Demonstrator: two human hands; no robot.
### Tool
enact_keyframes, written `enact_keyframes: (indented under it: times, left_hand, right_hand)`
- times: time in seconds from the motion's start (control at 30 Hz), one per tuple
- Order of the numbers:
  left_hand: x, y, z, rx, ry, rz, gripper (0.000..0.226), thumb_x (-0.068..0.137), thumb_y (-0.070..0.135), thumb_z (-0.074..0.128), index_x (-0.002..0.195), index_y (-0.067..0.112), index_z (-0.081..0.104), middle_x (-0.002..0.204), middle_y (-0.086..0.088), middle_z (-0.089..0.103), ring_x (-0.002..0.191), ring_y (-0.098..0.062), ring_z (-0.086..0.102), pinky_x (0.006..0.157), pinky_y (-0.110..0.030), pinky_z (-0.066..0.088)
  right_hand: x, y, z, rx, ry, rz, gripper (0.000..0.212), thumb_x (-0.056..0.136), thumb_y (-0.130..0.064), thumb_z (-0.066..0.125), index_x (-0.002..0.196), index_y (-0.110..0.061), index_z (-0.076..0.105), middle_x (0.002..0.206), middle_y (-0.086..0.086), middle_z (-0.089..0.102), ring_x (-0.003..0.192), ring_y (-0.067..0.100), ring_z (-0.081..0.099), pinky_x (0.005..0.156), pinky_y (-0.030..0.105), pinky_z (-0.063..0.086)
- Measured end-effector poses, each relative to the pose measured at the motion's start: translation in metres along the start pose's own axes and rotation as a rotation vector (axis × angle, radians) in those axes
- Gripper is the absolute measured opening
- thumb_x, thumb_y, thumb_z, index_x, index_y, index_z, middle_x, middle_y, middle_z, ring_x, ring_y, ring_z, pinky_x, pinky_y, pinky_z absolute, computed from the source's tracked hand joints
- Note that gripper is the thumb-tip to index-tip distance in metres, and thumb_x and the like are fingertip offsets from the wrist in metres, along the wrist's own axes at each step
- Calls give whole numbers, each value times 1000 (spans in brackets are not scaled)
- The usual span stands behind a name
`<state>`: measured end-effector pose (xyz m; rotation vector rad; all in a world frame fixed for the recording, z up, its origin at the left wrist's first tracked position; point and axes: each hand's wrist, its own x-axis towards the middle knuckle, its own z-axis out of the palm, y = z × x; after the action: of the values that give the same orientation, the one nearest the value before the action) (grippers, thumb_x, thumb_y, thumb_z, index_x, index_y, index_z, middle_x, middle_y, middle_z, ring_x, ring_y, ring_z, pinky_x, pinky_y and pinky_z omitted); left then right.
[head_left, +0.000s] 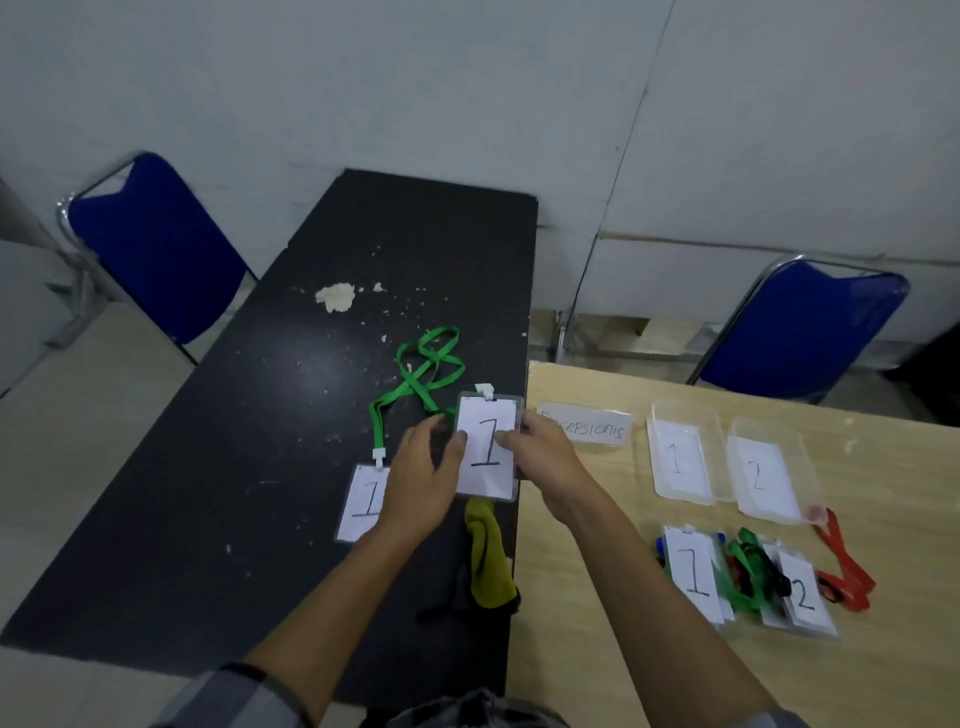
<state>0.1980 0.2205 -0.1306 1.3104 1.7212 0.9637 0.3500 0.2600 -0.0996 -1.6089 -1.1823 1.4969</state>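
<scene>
I hold a clear badge holder (487, 447) with a card marked "1" above the black table (249, 467). My left hand (428, 475) pinches its left edge and my right hand (540, 457) pinches its right edge. A white clip tops the badge. A green lanyard (428, 371) lies looped on the table behind it, running down to a second "1" badge (363, 501) that lies flat, partly hidden by my left hand. Whether the lanyard also joins the held badge I cannot tell.
A yellow and black cloth (485, 564) lies near the black table's right edge. On the wooden table (597, 597) sit a label card (589, 428), two clear trays marked "1" (680, 460) and "2" (763, 475), and a pile of badges (748, 579) with green, black and red lanyards. Two blue chairs stand behind.
</scene>
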Motion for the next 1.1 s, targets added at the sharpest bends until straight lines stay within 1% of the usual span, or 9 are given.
enact_keyframes:
  times: [0.13, 0.3, 0.4, 0.6, 0.67, 0.8, 0.9, 1.0, 1.1]
  left_hand:
    - [27, 58, -13, -255, -78, -24, 13, 101, 31, 55, 110, 28, 63, 103, 5, 70, 93, -15, 68, 83, -41, 60]
    - [51, 115, -32, -312, -29, 100, 16, 99, 30, 58, 112, 24, 66, 103, 3, 71, 90, -16, 68, 72, -33, 59]
    - [61, 144, -46, -348, -1, 163, 9, 99, 28, 58, 102, 26, 67, 97, 2, 73, 83, -14, 68, 68, -33, 56]
    - [66, 194, -69, -384, 12, 252, 13, 100, 27, 56, 93, 28, 67, 81, 12, 70, 65, 2, 63, 55, -15, 50]
    - [66, 207, -72, -383, -2, 270, 13, 100, 30, 55, 94, 28, 66, 84, 10, 70, 70, -4, 64, 58, -20, 51]
    - [67, 232, -80, -452, 8, 281, 14, 100, 31, 55, 94, 27, 67, 89, 4, 70, 77, -14, 62, 66, -28, 50]
    - [69, 244, -80, -500, -4, 268, 12, 100, 32, 56, 97, 27, 67, 99, -1, 70, 87, -19, 61, 77, -36, 52]
    - [72, 255, -81, -510, 12, 276, 12, 102, 34, 52, 106, 27, 62, 103, 2, 66, 90, -17, 60, 71, -29, 51]
    - [75, 267, -81, -475, 24, 299, 20, 103, 36, 49, 119, 25, 57, 103, 6, 62, 87, -13, 57, 64, -21, 45]
  right_hand:
    - [-4, -40, -15, 5, -22, -105, 25, 100, -12, 53, 121, -21, 63, 111, 0, 72, 100, 19, 69, 81, 35, 59]
    - [-13, -95, -34, 38, 16, -253, 17, 103, -22, 53, 113, -18, 65, 106, 2, 73, 97, 19, 70, 80, 35, 61]
    - [-12, -122, -45, 168, 69, -315, 25, 105, -23, 46, 108, -15, 69, 100, 9, 74, 92, 25, 71, 78, 37, 58]
    - [-7, -170, -54, 305, 45, -502, 29, 103, -15, 45, 123, -24, 65, 119, 1, 71, 116, 26, 63, 95, 44, 52]
    - [-7, -184, -52, 344, -25, -534, 30, 102, -16, 50, 128, -23, 63, 122, 3, 70, 117, 28, 62, 95, 45, 50]
    - [-14, -201, -46, 351, -141, -556, 26, 102, -18, 50, 124, -15, 64, 114, 9, 71, 100, 26, 63, 78, 32, 53]
    - [-15, -200, -40, 303, -111, -557, 24, 104, -26, 50, 119, -21, 68, 112, 8, 72, 103, 27, 64, 85, 38, 55]
    - [-15, -194, -35, 220, -5, -588, 24, 102, -33, 51, 119, -27, 68, 112, 2, 72, 111, 26, 65, 93, 47, 57]
    - [-18, -186, -32, 180, -13, -616, 27, 98, -36, 56, 122, -28, 65, 113, -2, 71, 109, 18, 66, 93, 44, 57]
